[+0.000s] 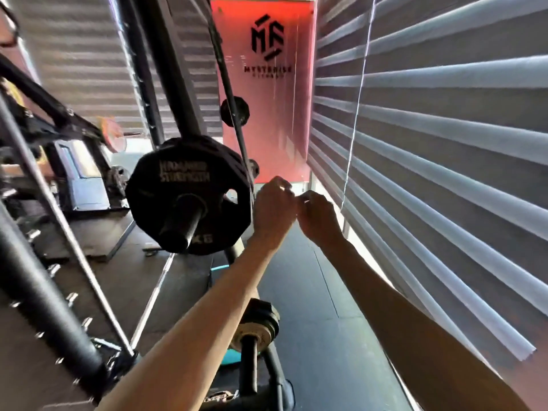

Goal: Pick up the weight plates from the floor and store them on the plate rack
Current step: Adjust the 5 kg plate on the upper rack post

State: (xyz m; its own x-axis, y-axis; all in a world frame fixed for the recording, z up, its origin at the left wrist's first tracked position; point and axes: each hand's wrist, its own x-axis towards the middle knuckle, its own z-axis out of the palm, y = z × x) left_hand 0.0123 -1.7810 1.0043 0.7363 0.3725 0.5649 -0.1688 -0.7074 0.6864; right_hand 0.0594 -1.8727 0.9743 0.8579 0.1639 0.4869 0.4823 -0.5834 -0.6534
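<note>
A stack of large black weight plates (166, 185) marked "Hammer Strength" hangs on a horizontal peg (184, 221) of the plate rack, centre left. Lower down, small plates (262, 321) sit on another peg. A small black plate (235, 111) hangs higher up on the rack's upright. My left hand (274, 209) is raised just right of the big stack, fingers curled, with nothing visible in it. My right hand (318, 215) is beside it, fingers curled, its fingertips touching the left hand. Neither hand touches a plate.
Window blinds (430, 143) run close along the right. A red banner with a black logo (267, 84) stands straight ahead. Black machine frames and bars (44, 262) crowd the left. Dark rubber floor (305, 292) runs ahead between rack and blinds.
</note>
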